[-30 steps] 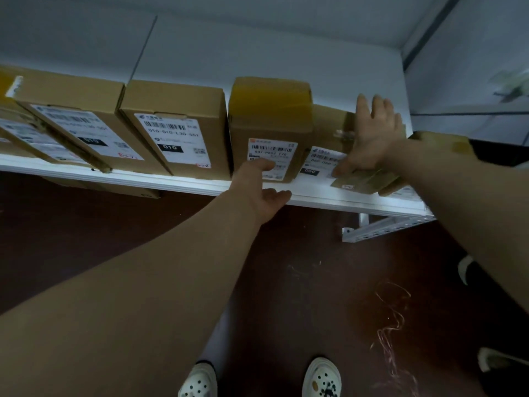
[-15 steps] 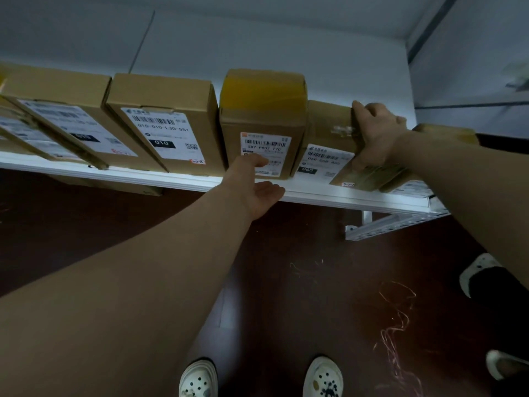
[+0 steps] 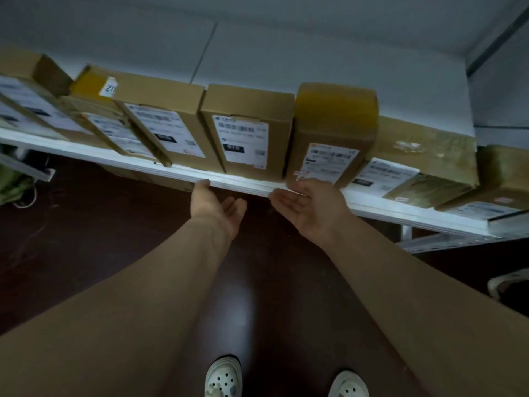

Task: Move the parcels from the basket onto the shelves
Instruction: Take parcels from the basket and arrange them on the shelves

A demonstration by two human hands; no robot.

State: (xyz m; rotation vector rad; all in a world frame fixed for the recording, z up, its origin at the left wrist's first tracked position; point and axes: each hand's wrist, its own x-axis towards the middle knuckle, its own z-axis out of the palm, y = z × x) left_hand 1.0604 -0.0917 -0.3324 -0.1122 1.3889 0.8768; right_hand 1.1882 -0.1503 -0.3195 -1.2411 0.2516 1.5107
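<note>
Parcel labels blurred, unreadable

One shelf, about eight parcels, two hands.

Floor: dark brown, glossy, with a pale light reflection between the forearms. Two white perforated clogs stand on it at the bottom edge, left clog and right clog, well apart and both cut off by the frame. A further shoe, white-soled, is partly in view at the right edge. Wall: pale grey, with one thin slanting seam. A dark strip runs along the corner at upper right. At far left, a green item, blurred, with a white cable just beside it.
</note>
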